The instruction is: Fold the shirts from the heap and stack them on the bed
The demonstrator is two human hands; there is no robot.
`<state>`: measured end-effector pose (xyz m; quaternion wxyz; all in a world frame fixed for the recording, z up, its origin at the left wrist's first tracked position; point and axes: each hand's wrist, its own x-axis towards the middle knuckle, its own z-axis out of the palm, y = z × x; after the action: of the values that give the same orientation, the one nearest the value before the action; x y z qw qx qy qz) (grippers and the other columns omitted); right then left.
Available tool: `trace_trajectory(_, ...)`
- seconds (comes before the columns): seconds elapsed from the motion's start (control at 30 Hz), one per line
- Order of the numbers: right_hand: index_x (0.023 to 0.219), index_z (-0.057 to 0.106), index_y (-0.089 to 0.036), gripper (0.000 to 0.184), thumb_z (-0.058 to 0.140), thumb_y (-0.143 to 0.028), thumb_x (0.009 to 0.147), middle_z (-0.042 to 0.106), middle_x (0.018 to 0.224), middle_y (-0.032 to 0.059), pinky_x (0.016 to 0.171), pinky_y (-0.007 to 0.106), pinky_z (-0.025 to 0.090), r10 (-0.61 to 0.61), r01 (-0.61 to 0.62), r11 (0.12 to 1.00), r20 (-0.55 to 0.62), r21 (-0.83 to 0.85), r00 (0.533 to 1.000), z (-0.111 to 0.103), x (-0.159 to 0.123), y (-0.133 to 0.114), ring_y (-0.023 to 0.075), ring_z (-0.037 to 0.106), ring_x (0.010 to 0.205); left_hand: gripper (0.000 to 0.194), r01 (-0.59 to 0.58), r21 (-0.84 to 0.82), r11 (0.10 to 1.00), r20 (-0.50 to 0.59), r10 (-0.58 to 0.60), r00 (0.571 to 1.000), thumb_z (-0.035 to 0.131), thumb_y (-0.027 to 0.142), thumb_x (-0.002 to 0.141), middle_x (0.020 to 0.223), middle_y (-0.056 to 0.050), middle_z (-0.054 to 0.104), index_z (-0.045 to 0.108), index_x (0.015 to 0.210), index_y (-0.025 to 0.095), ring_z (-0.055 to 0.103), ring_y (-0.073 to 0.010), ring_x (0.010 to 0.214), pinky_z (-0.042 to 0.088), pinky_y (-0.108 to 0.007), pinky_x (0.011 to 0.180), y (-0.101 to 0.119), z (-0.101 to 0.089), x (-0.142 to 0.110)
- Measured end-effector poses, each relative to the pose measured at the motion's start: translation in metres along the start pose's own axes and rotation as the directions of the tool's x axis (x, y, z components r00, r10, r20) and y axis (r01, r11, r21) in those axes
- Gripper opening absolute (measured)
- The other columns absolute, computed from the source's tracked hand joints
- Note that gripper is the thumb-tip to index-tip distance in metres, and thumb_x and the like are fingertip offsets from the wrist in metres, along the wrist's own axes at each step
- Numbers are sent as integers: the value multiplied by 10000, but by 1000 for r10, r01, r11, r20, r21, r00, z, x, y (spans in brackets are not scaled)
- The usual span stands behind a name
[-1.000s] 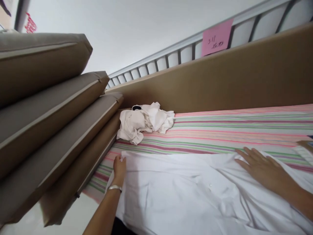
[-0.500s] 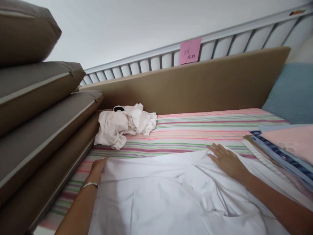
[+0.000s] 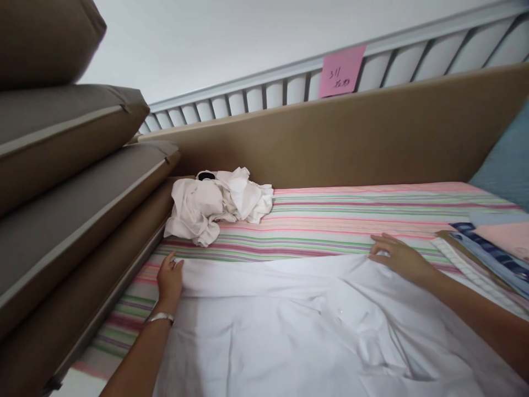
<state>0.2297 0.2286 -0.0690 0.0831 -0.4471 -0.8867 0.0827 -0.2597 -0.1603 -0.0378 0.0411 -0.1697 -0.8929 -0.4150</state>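
A white shirt [image 3: 281, 325] lies spread and a little wrinkled on the striped sheet, its far edge nearly straight. Beside the shirt's far left corner is my left hand [image 3: 169, 281], a bracelet on its wrist. Its thumb and fingers are slightly apart, with no cloth visibly between them. At the far right corner, my right hand [image 3: 400, 259] is raised a bit, the fingers bent and apart from the thumb. Its thumb tip is at or just over the shirt's edge; whether it touches the cloth is hard to tell.
Crumpled off-white cloth [image 3: 202, 207] lies on the striped sheet [image 3: 322, 220] at the back. Folded clothes [image 3: 491, 253] are stacked at right. Brown cushions [image 3: 82, 204] rise at left. A brown board [image 3: 330, 143] stands behind, under a rail with a pink note [image 3: 342, 71].
My right hand has lifted from lying flat on the shirt to bent fingers at its corner. My left fingers have loosened from the shirt's edge. The view has shifted slightly.
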Motion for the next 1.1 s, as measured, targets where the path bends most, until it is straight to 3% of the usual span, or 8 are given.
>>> trace_trajectory(0.23,781,633,-222,216,504,-392,744,468,1353,81,1049,337,267,118,-113,990,-55,81,992,13,-4,0,230,338,1305,435,-14,139,990,13,12,1000,547,277,765,941,-96,651,553,1189,178,602,-219,910,460,-335,807,-2,15,6)
trace_trajectory(0.37,937,646,-193,287,493,-376,777,413,1393,118,1047,347,272,101,-102,994,-29,-42,994,-2,-11,-17,243,312,1321,479,-5,216,976,38,-3,999,545,332,778,947,-102,662,508,1219,147,616,-211,875,468,-317,783,2,8,7)
trace_trajectory(0.53,1247,520,-222,458,336,-438,887,275,1476,84,1092,464,176,-101,71,975,-135,-212,986,-18,-34,-58,241,175,1376,599,9,345,939,47,-27,999,436,413,839,1013,-162,658,336,1319,70,616,-263,937,470,-348,765,9,-6,-10)
trace_trajectory(0.67,1331,435,-272,499,325,-466,885,341,1445,76,1052,517,254,-126,125,968,6,-219,992,0,-47,-62,267,265,1343,538,-67,477,876,126,7,992,420,356,848,1070,-189,639,343,1330,127,612,-302,953,458,-390,760,13,-12,-23)
trace_trajectory(0.87,1362,388,-271,508,326,-454,893,334,1447,76,1049,504,274,-127,117,965,-29,-235,991,18,-48,-53,255,284,1335,480,-189,591,784,241,53,969,428,310,829,977,-201,646,437,1266,114,606,-340,905,452,-448,751,32,-23,-27)
trace_trajectory(0.93,1367,381,-270,503,320,-450,901,329,1449,78,1054,502,267,-112,105,966,-19,-237,993,14,-49,-57,254,278,1338,501,-260,609,750,219,156,963,397,326,844,1130,-225,585,410,1293,105,546,-363,1033,415,-503,834,41,-19,-38)
trace_trajectory(1.0,1377,365,-265,503,305,-446,912,305,1459,79,1067,496,244,-97,94,967,0,-238,995,9,-51,-62,252,254,1348,537,-382,596,706,210,321,923,365,372,867,1344,-191,446,337,1358,157,402,-355,1218,300,-555,969,48,-5,-56)
trace_trajectory(1.1,1396,331,-264,515,275,-462,923,253,1480,76,1085,487,208,-85,91,968,34,-236,996,6,-53,-66,248,208,1364,543,-502,500,706,361,357,862,309,493,874,1495,-65,261,306,1383,303,208,-352,1344,147,-625,1026,46,23,-83)
